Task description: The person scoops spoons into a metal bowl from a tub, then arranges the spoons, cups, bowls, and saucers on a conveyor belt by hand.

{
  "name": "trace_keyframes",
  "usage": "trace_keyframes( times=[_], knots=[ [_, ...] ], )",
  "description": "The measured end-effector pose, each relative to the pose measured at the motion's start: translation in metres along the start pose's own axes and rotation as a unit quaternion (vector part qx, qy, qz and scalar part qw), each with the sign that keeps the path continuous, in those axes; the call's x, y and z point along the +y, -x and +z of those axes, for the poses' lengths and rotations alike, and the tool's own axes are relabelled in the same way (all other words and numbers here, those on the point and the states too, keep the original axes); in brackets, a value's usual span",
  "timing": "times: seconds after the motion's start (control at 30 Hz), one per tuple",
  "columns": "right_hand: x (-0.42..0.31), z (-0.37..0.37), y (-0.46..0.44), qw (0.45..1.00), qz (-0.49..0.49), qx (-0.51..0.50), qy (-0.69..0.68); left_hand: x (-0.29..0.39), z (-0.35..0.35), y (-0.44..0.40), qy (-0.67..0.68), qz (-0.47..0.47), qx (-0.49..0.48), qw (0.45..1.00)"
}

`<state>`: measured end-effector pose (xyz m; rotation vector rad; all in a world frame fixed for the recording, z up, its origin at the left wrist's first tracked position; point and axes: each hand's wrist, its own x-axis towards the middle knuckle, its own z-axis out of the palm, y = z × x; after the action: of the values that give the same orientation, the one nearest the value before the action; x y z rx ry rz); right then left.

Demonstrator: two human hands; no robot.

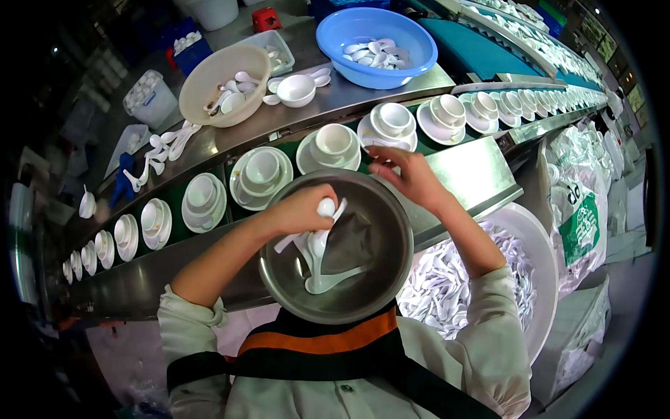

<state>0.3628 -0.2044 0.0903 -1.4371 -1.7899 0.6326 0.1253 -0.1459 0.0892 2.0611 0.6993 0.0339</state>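
My left hand point(307, 210) is closed around several white soup spoons point(319, 244), above the left part of a round metal basin point(349, 307). Another white spoon point(335, 281) lies low in the basin, its handle toward the right. Over the basin's far rim reaches my right hand point(406, 176), its fingers bent but apart, with nothing visible in them. Its fingertips are close to a stacked white cup and plates point(392, 120) on the conveyor belt; whether they touch it I cannot tell.
More cup-and-plate stacks point(262, 171) line the green conveyor belt point(230, 178) on both sides. Beyond it stand a beige basin point(199, 84) and a blue basin point(324, 42) with spoons. A large white tub point(548, 293) full of wrapped spoons is at my right, beside a plastic sack point(579, 202).
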Motion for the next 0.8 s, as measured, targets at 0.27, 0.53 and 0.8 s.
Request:
trace_keyframes(
  times=[0.27, 0.53, 0.8],
  knots=[
    [-0.031, -0.006, 0.022, 0.991, -0.089, -0.071, -0.063, 0.047, -0.018, -0.006, 0.188, 0.062, -0.027, 0.98],
    [0.103, -0.022, -0.002, 0.892, 0.083, 0.116, 0.429, 0.036, -0.031, 0.003, 0.183, 0.079, 0.155, 0.968],
    [0.062, -0.022, -0.013, 0.879, 0.145, 0.032, 0.453, 0.069, -0.034, 0.011, 0.251, 0.032, 0.088, 0.964]
  ],
)
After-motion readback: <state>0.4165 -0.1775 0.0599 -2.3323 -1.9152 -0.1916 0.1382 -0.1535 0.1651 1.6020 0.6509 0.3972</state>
